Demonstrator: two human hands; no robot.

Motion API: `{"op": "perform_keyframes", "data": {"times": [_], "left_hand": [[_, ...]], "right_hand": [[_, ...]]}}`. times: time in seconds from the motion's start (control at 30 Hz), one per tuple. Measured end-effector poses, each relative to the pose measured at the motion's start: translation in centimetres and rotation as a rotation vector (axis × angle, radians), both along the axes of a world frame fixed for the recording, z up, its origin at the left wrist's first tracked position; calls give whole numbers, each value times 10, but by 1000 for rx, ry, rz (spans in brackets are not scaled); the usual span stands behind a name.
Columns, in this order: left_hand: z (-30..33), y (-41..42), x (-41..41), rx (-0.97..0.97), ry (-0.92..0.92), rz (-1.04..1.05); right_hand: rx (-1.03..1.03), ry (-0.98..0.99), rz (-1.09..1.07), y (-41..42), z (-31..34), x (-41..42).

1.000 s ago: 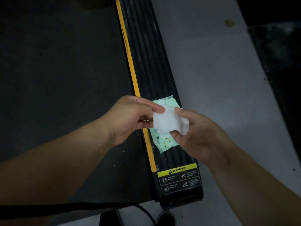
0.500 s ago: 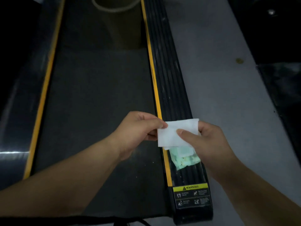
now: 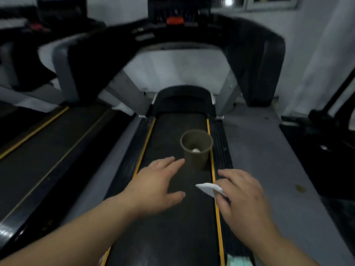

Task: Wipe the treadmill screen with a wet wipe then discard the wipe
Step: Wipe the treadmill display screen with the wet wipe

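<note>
The right hand pinches a folded white wet wipe between thumb and fingers, the wipe jutting toward nine o'clock over the yellow edge stripe of the black treadmill belt. The left hand hovers above the belt with fingers spread and straight, holding nothing. At twelve o'clock from the hands, an olive round plastic bin stands on the belt, just beside the right stripe, with a scrap of white already inside. Far beyond it, at the top of the view, sits the dark treadmill console with its red safety key; the view is blurred, so the screen itself is hard to make out. A pale green wipe packet lies on the side rail at five o'clock, partly cut off.

The wipe has, by my judgement, not yet reached the screen. The risks ahead: the thin pinch could let the damp wipe slip onto the dusty belt; stepping forward, a foot could knock the bin over; and a wet swipe near the red key might dislodge it or push moisture into the buttons.
</note>
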State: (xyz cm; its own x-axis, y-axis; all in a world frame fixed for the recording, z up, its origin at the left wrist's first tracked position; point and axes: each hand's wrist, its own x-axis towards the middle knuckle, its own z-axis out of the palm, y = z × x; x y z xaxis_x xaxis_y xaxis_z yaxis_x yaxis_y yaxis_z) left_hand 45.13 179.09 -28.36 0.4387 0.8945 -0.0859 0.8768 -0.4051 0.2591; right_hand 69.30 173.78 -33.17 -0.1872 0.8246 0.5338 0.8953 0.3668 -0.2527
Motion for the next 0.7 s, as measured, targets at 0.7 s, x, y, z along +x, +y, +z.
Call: {"op": "perform_keyframes", "data": {"times": [0.7], "left_hand": [[299, 40, -175, 496, 49, -25]], "right_hand": [[551, -185, 23, 74, 330, -152]]}}
